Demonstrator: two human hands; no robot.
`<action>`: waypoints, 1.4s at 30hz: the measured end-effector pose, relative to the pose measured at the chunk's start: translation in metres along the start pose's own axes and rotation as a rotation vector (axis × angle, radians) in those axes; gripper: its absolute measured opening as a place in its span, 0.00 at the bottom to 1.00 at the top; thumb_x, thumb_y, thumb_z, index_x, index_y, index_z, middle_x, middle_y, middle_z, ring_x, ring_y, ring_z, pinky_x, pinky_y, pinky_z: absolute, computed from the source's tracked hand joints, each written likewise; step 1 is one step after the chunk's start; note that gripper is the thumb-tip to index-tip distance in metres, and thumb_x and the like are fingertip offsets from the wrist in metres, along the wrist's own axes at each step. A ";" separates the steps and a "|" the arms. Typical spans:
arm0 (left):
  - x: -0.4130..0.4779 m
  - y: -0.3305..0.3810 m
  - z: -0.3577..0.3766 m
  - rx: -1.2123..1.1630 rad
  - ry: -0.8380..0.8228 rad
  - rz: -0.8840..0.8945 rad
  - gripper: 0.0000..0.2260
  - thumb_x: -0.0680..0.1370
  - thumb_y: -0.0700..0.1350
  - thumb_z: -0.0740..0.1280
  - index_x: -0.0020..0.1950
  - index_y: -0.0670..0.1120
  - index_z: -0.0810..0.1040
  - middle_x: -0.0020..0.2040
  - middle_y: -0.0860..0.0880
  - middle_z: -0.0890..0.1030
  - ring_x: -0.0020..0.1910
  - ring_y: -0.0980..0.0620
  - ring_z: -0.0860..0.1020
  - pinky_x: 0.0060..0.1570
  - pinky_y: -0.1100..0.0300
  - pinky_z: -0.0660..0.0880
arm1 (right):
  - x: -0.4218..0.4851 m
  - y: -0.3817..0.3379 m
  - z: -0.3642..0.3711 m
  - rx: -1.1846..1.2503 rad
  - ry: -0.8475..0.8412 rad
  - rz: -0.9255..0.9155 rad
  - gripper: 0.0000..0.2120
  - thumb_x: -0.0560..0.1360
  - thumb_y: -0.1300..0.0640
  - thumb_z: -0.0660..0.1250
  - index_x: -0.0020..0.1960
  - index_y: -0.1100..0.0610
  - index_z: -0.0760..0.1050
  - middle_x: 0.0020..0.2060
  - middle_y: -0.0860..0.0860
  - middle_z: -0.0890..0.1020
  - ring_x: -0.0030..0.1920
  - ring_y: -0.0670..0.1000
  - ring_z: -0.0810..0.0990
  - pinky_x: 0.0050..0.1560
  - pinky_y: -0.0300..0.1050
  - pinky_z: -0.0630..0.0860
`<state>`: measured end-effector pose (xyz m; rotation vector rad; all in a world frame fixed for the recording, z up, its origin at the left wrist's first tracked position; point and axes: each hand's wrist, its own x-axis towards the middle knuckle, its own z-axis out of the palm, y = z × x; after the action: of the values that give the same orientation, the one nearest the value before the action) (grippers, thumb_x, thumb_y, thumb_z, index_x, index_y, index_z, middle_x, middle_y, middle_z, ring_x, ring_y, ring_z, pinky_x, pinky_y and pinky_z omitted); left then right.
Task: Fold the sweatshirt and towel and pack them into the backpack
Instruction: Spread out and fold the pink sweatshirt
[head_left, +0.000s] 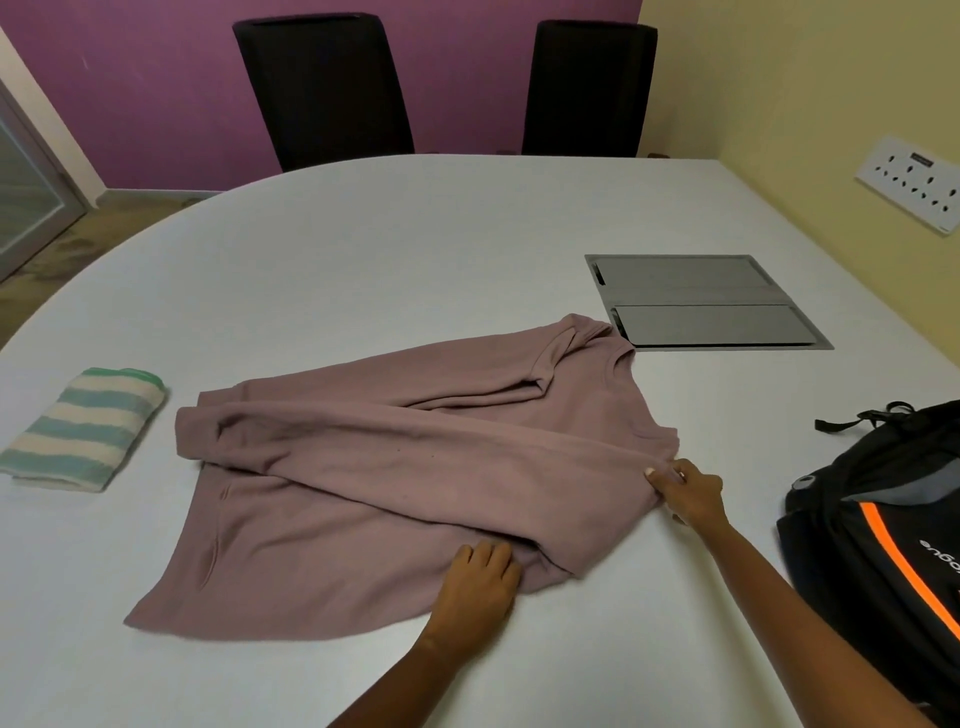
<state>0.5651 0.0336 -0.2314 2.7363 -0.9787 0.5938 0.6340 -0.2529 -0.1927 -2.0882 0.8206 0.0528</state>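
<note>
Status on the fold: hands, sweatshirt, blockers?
Left hand rests on sweatshirt; right hand pinches its shoulder edge. Fold part done. Towel folded, backpack at right. Nothing blocking.

The bare left hand (479, 579) is laid palm-down with fingers relaxed, its forearm reached in from below. The bare right hand (687, 492) is extended farther, and an edge of the mauve fleece sweatshirt (395, 467) is pinched in its fingertips.
</note>
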 end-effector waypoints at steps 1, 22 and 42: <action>0.002 0.000 -0.001 -0.041 0.031 0.021 0.03 0.67 0.43 0.60 0.36 0.48 0.72 0.33 0.49 0.76 0.36 0.50 0.62 0.36 0.59 0.56 | 0.001 -0.003 0.000 0.027 0.014 -0.008 0.10 0.71 0.52 0.70 0.36 0.53 0.71 0.55 0.63 0.73 0.40 0.57 0.74 0.50 0.53 0.75; 0.019 -0.088 -0.025 -1.504 0.463 -1.838 0.10 0.80 0.43 0.58 0.42 0.40 0.69 0.37 0.42 0.71 0.32 0.46 0.73 0.22 0.66 0.76 | -0.060 -0.008 0.051 0.316 0.039 0.264 0.41 0.68 0.59 0.73 0.71 0.62 0.52 0.66 0.62 0.67 0.63 0.65 0.70 0.59 0.62 0.72; -0.047 -0.112 -0.054 -1.788 0.759 -1.776 0.08 0.78 0.34 0.59 0.47 0.46 0.74 0.44 0.48 0.79 0.42 0.53 0.75 0.31 0.66 0.79 | -0.062 0.004 0.046 0.297 0.084 0.248 0.31 0.68 0.65 0.72 0.68 0.65 0.64 0.64 0.63 0.72 0.62 0.65 0.72 0.65 0.58 0.68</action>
<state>0.5867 0.1620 -0.2060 0.7014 0.8654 0.0704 0.5947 -0.1868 -0.2042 -1.7128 1.0670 -0.0222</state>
